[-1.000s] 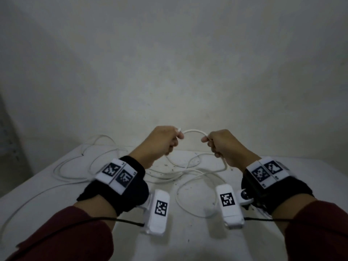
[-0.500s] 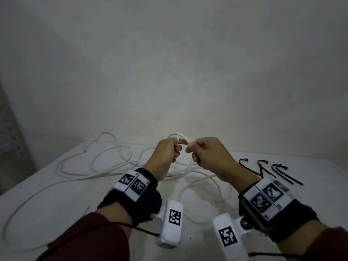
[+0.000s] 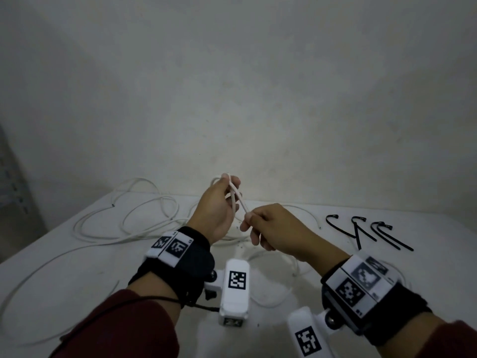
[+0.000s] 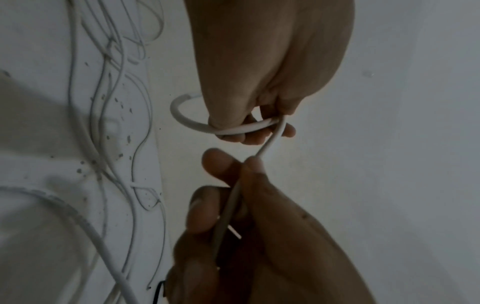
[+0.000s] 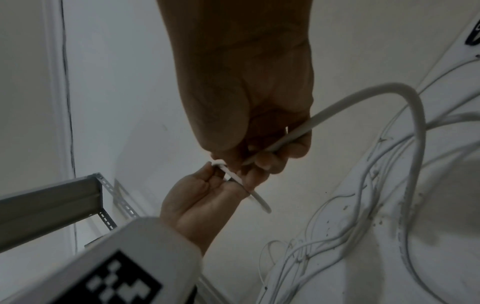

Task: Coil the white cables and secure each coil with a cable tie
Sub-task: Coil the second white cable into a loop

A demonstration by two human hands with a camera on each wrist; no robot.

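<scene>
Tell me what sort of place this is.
Probably a plain workroom or storeroom, not a home setting. A bare white table stands against a blank wall, strewn with loose white cables and a few black cable ties. A slotted metal shelf frame stands to the side.

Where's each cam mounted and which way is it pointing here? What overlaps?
Head: on the person's head, facing forward and down at the table, the white cable and the black cable ties; shows both forearms, left hand and right hand.
Left wrist: looks along the left hand gripping a cable loop; the right hand comes in from below.
Right wrist: looks along the right hand pinching the cable; the left hand and a metal shelf lie beyond.
Shared: every view shows both hands on the same cable.
</scene>
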